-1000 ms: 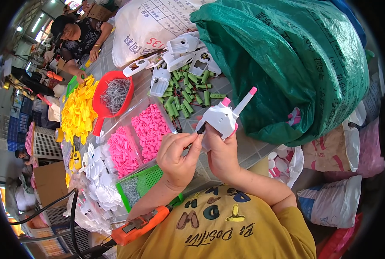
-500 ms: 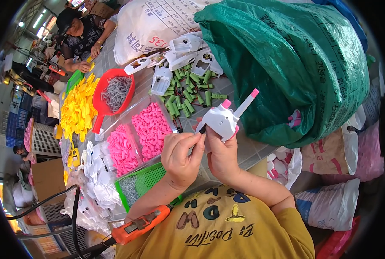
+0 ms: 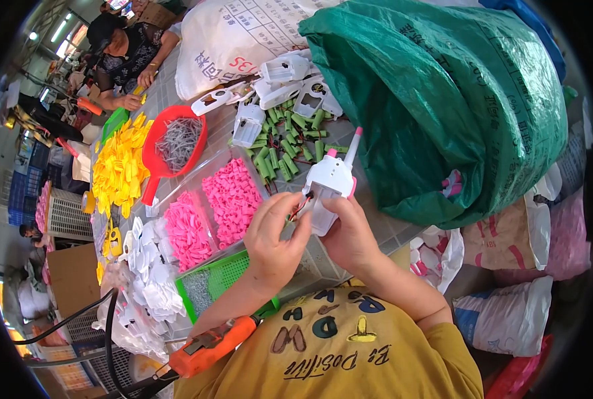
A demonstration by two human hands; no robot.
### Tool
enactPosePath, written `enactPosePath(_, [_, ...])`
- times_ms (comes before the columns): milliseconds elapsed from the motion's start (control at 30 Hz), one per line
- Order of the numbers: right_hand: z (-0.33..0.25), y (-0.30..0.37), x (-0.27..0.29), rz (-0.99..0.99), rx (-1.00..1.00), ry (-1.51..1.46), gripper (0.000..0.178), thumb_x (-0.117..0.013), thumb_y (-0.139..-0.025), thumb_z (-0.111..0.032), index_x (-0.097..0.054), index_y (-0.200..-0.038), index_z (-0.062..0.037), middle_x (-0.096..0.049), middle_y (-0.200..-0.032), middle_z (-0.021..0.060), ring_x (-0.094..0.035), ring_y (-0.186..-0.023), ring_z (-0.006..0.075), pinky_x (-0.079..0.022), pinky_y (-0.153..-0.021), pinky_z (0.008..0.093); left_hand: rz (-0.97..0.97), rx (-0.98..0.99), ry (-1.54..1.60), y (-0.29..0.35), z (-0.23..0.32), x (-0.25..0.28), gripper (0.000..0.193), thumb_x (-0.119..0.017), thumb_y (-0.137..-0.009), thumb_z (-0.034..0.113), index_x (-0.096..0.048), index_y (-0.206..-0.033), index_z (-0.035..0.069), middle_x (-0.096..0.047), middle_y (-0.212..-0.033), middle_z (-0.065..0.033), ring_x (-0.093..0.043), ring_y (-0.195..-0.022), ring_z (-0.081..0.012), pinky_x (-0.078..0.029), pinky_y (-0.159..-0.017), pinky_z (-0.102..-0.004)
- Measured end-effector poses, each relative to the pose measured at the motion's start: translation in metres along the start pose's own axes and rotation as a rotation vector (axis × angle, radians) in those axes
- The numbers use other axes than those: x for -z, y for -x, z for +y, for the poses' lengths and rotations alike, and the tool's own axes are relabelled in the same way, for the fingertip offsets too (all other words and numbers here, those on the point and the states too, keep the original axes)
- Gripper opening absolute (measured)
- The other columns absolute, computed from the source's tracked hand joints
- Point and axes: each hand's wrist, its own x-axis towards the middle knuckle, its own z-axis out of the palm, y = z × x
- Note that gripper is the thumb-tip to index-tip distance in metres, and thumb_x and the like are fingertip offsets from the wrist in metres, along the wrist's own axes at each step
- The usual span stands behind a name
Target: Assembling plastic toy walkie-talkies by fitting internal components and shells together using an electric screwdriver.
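Observation:
My right hand point(image 3: 353, 236) grips a white plastic housing point(image 3: 328, 178) from its lower right side. The housing has a long pink-tipped stem point(image 3: 353, 147), a short pink knob, and a recess in its body turned toward me. At the recess's left edge, my left hand point(image 3: 273, 229) is closed in a pinch on thin red and dark wires point(image 3: 301, 207) by a small black part point(image 3: 309, 195). The fingertips partly hide the wires' ends. Beyond the housing lies a heap of green cylindrical cells point(image 3: 283, 149) with wires, beside several more white housings point(image 3: 284, 70).
Pink parts fill a clear divided tray point(image 3: 226, 253); a green basket point(image 3: 233, 282) holds small metal pieces. A red scoop point(image 3: 149, 191) contains grey pins, near yellow parts point(image 3: 120, 159). A green sack point(image 3: 436, 106) gapes at right. An orange power screwdriver point(image 3: 213, 346) hangs by my left forearm. Opposite sits a co-worker point(image 3: 127, 60).
The white housing has turned in my right hand, so its recess now shows, and it has come slightly lower and left. Red wires have come into sight by my left fingertips.

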Motion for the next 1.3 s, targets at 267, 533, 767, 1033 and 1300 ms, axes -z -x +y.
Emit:
enactPosePath(267, [-0.012,-0.008,0.012,-0.011,0.081,0.098,0.055,-0.059,-0.091,-0.007,-0.045,-0.144,-0.0114,-0.061,-0.126,0.0088,-0.065,-0.113,0.0302,-0.052,-0.1,0.0465,-0.195,-0.179,-0.127,0.006,-0.013,0.017,0.027,-0.073,-0.077,-0.008,-0.072,-0.103,0.001,-0.068,-0.102,-0.012,-0.069,-0.083,-0.0263,-0.056,-0.07,-0.0356])
enactPosePath(533, [-0.007,-0.011,0.02,-0.058,0.174,0.322,0.073,-0.071,-0.085,0.004,-0.039,-0.149,-0.0098,-0.059,-0.13,0.009,-0.065,-0.114,0.0229,-0.055,-0.096,0.0389,-0.412,-0.057,0.019,0.002,-0.007,0.024,0.027,-0.073,-0.076,-0.007,-0.071,-0.102,-0.001,-0.065,-0.108,-0.0143,-0.068,-0.083,-0.0265,-0.056,-0.072,-0.0359])
enactPosePath(767, [-0.009,-0.013,0.019,0.017,0.188,0.45,0.081,-0.07,-0.08,0.008,-0.034,-0.15,-0.0071,-0.058,-0.129,0.0109,-0.064,-0.114,0.0243,-0.057,-0.093,0.0401,-0.312,0.348,0.47,0.006,-0.018,0.02,0.026,-0.072,-0.088,-0.005,-0.066,-0.114,0.0,-0.066,-0.111,-0.0091,-0.069,-0.093,-0.0168,-0.056,-0.083,-0.0306])
enactPosePath(1033, [-0.012,-0.013,0.02,0.006,0.044,0.511,0.084,-0.063,-0.079,0.009,-0.029,-0.154,-0.0075,-0.052,-0.135,0.0125,-0.058,-0.12,0.0236,-0.056,-0.094,0.0378,-0.323,0.474,0.531,-0.004,-0.031,0.007,0.039,-0.076,-0.091,0.003,-0.06,-0.127,0.003,-0.07,-0.093,-0.0065,-0.069,-0.086,-0.0134,-0.056,-0.078,-0.0296])
enactPosePath(1300, [-0.02,-0.007,0.011,-0.047,-0.192,0.21,0.076,-0.048,-0.082,-0.013,-0.031,-0.156,-0.0157,-0.049,-0.143,0.0091,-0.053,-0.129,0.0287,-0.046,-0.105,0.0512,-0.449,0.453,0.264,-0.013,-0.018,0.002,0.037,-0.079,-0.085,0.007,-0.066,-0.12,0.004,-0.071,-0.082,-0.008,-0.065,-0.071,-0.0129,-0.055,-0.068,-0.0299])
